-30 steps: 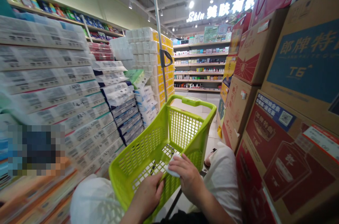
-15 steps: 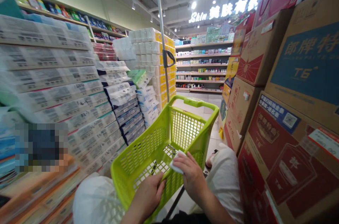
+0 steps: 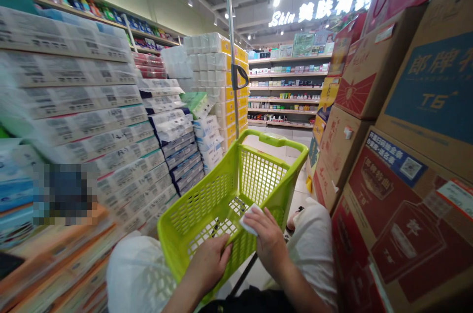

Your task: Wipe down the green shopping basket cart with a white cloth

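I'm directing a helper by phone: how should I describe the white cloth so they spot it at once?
Find the lime-green basket in the middle of the view, then its near rim. The white cloth is there under the right hand, farther from the camera than the left hand. Unlike the baggy white trousers nearby, it is small and set against green plastic.

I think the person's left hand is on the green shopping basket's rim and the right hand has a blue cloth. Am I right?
Not quite: the cloth is white, as the head view shows. The left hand is on the green shopping basket's rim, and the right hand has the cloth.
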A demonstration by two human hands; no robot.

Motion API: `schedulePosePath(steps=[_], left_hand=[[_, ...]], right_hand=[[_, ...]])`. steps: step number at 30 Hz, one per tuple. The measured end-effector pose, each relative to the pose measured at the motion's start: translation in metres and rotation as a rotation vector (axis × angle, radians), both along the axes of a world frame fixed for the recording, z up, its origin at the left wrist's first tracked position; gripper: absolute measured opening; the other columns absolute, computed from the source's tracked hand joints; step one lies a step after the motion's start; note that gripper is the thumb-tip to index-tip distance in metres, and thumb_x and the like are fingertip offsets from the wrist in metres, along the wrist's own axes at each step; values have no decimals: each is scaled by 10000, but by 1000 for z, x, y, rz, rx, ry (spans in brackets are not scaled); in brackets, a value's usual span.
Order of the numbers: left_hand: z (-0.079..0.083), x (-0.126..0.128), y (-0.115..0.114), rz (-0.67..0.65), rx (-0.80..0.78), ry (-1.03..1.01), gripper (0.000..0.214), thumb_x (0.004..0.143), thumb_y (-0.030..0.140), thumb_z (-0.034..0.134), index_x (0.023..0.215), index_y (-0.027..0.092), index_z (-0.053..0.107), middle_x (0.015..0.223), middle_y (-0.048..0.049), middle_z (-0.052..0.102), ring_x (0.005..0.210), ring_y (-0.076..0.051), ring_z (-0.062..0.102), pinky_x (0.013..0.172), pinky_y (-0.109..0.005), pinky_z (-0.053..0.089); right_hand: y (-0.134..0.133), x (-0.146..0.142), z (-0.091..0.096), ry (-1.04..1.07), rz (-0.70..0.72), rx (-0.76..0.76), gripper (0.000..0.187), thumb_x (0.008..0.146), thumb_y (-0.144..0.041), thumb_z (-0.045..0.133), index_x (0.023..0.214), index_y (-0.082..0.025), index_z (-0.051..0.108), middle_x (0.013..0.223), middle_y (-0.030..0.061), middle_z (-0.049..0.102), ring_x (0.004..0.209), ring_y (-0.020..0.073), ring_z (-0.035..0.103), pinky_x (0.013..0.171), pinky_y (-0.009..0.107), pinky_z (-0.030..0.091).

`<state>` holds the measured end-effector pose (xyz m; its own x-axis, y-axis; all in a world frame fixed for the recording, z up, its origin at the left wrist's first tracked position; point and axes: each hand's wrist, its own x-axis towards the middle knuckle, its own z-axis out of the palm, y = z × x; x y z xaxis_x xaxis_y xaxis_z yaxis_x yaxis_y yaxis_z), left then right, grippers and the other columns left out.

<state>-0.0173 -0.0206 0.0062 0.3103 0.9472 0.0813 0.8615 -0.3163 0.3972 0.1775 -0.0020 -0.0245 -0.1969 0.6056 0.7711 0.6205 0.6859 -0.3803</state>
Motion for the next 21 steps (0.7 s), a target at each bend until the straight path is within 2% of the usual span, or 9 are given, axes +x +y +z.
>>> schedulePosePath(steps=[4,10,17,21], left_hand=[[-1,1,1,9,-30,12,208,915,244,411,816,212,591,825,-53,709,811,-200,663,695,-273,418],[2,2,1,-37,-12,-13,203,890,195,403,842,206,599,813,-44,704,788,-184,646,686,-271,408],[7,6,-1,-20,3,65,226,914,260,412,807,199,601,755,-32,673,746,-167,622,652,-258,386],[8,6,-1,-22,-7,73,207,909,253,424,816,201,602,776,-35,675,767,-173,622,671,-258,388]], right_hand=[[11,15,4,55,-116,-30,566,741,38,388,1141,-248,669,1181,39,700,1251,199,562,1139,459,335],[-7,-11,0,-71,64,4,515,801,8,398,1157,-256,659,1163,26,710,1222,173,581,1136,411,340],[10,14,8,-24,-102,-65,551,758,23,381,1145,-233,677,1200,45,691,1262,198,548,1154,456,299],[-1,-2,2,-70,-4,-34,544,783,24,375,1162,-240,664,1203,33,690,1264,179,544,1148,416,316]])
